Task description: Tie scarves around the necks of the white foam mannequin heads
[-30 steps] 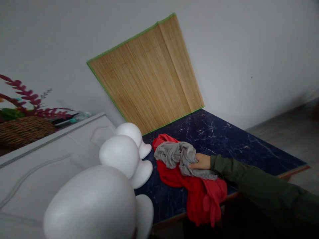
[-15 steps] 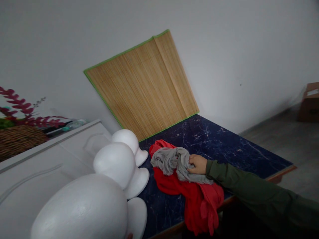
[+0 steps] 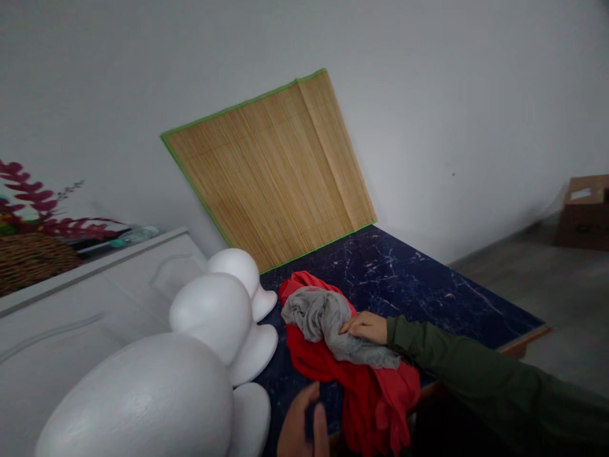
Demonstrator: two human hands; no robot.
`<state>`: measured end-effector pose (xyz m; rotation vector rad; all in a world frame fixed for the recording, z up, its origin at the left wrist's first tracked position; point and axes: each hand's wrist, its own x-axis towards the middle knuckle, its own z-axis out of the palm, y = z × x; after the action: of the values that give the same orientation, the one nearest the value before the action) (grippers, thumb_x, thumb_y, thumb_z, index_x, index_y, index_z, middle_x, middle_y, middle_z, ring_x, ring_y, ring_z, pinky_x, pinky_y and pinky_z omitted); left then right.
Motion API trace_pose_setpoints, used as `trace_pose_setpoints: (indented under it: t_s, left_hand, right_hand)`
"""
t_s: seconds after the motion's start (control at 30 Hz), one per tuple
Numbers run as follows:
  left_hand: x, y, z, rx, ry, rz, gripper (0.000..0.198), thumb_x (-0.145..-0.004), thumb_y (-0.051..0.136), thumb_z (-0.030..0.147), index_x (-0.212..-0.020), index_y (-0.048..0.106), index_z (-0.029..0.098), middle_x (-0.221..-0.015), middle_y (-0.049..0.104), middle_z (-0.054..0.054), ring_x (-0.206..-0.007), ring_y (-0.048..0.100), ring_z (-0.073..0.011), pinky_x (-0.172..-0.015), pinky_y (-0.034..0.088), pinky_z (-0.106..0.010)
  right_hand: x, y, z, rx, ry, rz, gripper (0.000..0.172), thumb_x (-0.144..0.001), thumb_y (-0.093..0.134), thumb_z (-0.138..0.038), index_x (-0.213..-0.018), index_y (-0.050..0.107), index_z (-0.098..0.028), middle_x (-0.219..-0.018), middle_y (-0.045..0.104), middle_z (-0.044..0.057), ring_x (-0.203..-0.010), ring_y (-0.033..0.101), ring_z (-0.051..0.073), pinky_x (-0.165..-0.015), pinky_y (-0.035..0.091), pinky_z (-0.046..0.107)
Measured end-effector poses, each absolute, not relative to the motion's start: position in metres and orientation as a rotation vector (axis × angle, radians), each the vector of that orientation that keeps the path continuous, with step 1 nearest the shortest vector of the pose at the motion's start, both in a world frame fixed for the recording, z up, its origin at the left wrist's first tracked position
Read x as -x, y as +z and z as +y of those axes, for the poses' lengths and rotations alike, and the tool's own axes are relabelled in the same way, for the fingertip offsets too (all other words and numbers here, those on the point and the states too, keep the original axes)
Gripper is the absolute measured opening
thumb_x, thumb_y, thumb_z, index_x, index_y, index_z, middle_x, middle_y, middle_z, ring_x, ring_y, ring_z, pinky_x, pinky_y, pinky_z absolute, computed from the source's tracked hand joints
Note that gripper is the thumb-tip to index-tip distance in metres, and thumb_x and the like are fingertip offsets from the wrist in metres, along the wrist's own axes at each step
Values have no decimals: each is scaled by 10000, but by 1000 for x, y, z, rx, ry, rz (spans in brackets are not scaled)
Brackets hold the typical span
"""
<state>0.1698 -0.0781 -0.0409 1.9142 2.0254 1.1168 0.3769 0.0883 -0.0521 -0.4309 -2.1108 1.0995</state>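
A twisted, crumpled grey cloth (image 3: 311,314) lies on top of a bunched red cloth (image 3: 356,393) on a dark blue marbled table (image 3: 419,273). My right hand (image 3: 367,327), in a dark green sleeve, rests on the right part of the grey cloth with its fingers bent into the fabric. At the bottom edge, my left hand (image 3: 302,425) is partly in view, its thumb and finger apart and nothing between them. It hovers between the red cloth and the nearest of three white mannequin heads (image 3: 147,400).
The white heads stand in a row along the table's left side, beside a white cabinet (image 3: 128,273). On the cabinet is a wicker basket (image 3: 35,260) with red plants. A green-edged bamboo mat (image 3: 276,171) leans against the wall. A cardboard box (image 3: 583,219) sits on the floor at right.
My left hand has risen into view from the bottom edge. My right hand has shifted slightly on the grey cloth, its fingers now reaching further left. The camera view has moved a little.
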Motion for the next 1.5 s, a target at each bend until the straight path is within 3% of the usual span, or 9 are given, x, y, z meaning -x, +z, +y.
trace_pose_setpoints:
  t_s: [0.13,0.2,0.4,0.6,0.77,0.93,1.1,1.33,1.5]
  left_hand:
    - [-197,-6,31,-2040,1007,1959,601,-819,309,475,-1288,307,99,-1302,401,-159,-1193,383,-235,-968,321,-367]
    - [-197,2,80,-1947,838,2254,729,-745,397,545,-1242,357,12,-1210,461,-251,-1133,432,-325,-910,351,-438]
    - [-168,-10,148,-2039,837,2265,231,-723,454,245,-823,624,125,-846,641,-150,-865,588,-268,-800,432,-374]
    - [-142,-7,164,-2203,1410,2282,417,-792,320,186,-1178,438,82,-1173,488,-158,-1143,411,-222,-975,312,-351]
    - [-139,-21,157,-2312,884,2342,367,-740,435,191,-1067,554,75,-1128,510,-199,-1074,466,-282,-910,364,-407]
    - [-171,-10,128,-2114,1019,2566,522,-818,297,423,-1218,429,115,-1272,385,-204,-1183,342,-328,-940,288,-482]
    - [-196,-33,127,-1816,372,2485,730,-685,405,623,-1250,396,160,-1308,325,-246,-1159,322,-450,-856,277,-592]
    - [-164,-49,158,-2263,407,2207,524,-718,499,453,-1144,482,147,-1246,454,-138,-1157,389,-273,-911,329,-381]
    - [-165,-33,148,-2342,597,2267,573,-703,515,459,-1146,458,100,-1236,440,-180,-1133,401,-302,-903,328,-425]
  right_hand:
    - [-375,-56,92,454,1165,-2146,240,-729,502,-287,-561,614,-158,-885,655,52,-894,575,179,-847,408,300]
    - [-375,-60,94,437,1186,-2150,171,-681,556,-247,-559,627,-151,-867,657,52,-874,580,179,-835,412,288]
    - [-374,-72,106,477,1266,-2055,141,-639,619,-272,-608,654,-140,-868,654,60,-854,591,181,-784,429,258]
    - [-375,-67,110,467,1314,-1903,252,-653,603,-384,-669,673,-143,-923,642,77,-890,578,213,-801,422,304]
    - [-385,-55,117,645,1148,-1617,314,-739,440,-349,-762,678,-145,-955,626,82,-960,534,208,-899,359,334]
    - [-396,-55,118,994,844,-2083,358,-686,550,-344,-954,634,-122,-891,604,101,-805,549,205,-774,427,331]
    - [-391,-51,98,755,687,-2366,405,-669,609,-308,-1024,589,-116,-922,579,96,-894,512,219,-820,402,319]
    - [-384,-51,84,395,1588,-2162,600,-680,584,-533,-1137,509,-152,-976,574,52,-847,550,190,-736,445,300]
    - [-389,-57,107,995,894,-2112,305,-743,542,-312,-975,622,-131,-817,601,59,-694,540,145,-667,428,259]
